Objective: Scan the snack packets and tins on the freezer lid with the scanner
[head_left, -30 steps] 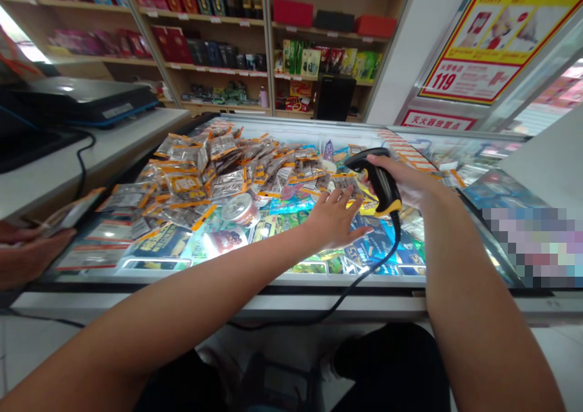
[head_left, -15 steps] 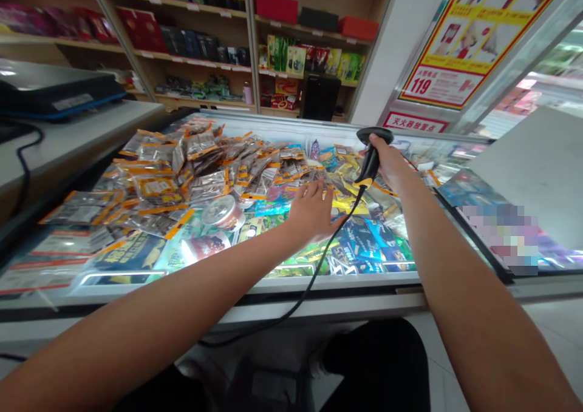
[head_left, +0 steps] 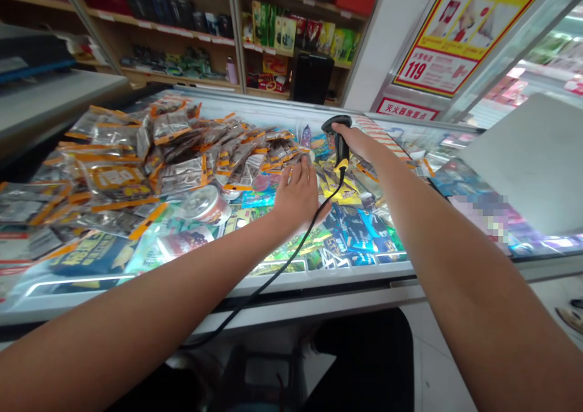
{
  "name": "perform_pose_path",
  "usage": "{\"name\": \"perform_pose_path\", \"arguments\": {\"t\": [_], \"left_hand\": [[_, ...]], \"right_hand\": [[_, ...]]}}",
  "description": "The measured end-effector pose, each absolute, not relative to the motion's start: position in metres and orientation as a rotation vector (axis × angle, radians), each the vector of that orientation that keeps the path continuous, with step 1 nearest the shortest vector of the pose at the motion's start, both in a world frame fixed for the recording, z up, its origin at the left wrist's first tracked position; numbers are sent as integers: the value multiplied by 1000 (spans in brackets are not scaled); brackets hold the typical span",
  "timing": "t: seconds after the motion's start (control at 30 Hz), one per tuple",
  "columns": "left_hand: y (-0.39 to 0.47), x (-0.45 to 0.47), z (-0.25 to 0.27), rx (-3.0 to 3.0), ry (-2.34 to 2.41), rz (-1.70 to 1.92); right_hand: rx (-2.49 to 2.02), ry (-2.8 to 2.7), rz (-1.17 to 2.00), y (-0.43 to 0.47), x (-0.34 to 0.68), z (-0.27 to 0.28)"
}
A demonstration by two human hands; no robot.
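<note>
My right hand is closed around a black barcode scanner with a yellow collar, its head uppermost. The scanner's black cable hangs down past my left hand to the front edge of the case. My left hand lies palm down over the glass top, fingers stretched out. Its fingertips reach the right edge of a heap of clear packets with orange edges; whether they press on one I cannot tell. Below the glass are yellow bags, blue bags and round tubs.
Wooden shelves with boxes and bags stand behind the case. A pale panel lies at the right. A grey counter carries a dark device at the left. Under the front edge is a dark stool by my legs.
The view has tilted down and shifted slightly. My right hand has brought the scanner leftward, closer to my left hand. My left hand stays at the edge of the packet heap.
</note>
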State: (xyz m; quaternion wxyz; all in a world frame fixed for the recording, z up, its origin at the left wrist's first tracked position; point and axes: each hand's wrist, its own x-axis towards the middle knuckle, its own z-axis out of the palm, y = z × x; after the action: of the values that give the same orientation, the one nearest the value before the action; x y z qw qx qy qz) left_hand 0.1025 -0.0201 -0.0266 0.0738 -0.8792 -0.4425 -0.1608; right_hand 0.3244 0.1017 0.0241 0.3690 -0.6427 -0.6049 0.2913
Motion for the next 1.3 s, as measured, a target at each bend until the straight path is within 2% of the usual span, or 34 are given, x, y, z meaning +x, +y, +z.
{"name": "perform_pose_path", "arguments": {"t": [0.2,0.43,0.67,0.8,1.3], "left_hand": [[-18,99,-22,-2758,-1094,-484],[-15,102,-22,-2880,-807,-455],[-18,104,-23,-2917,-680,-380],[-17,104,-22,-2913,-640,-384],[-20,103,-17,-2909,-591,-381]], "right_hand": [[-1724,-1575,654,48,325,31],[-1562,-1474,923,-26,326,24],[-1478,-1082,1080,-78,324,28],[-1596,-1047,1241,-90,322,35],[-1608,-1130,1180,-88,316,52]]}}
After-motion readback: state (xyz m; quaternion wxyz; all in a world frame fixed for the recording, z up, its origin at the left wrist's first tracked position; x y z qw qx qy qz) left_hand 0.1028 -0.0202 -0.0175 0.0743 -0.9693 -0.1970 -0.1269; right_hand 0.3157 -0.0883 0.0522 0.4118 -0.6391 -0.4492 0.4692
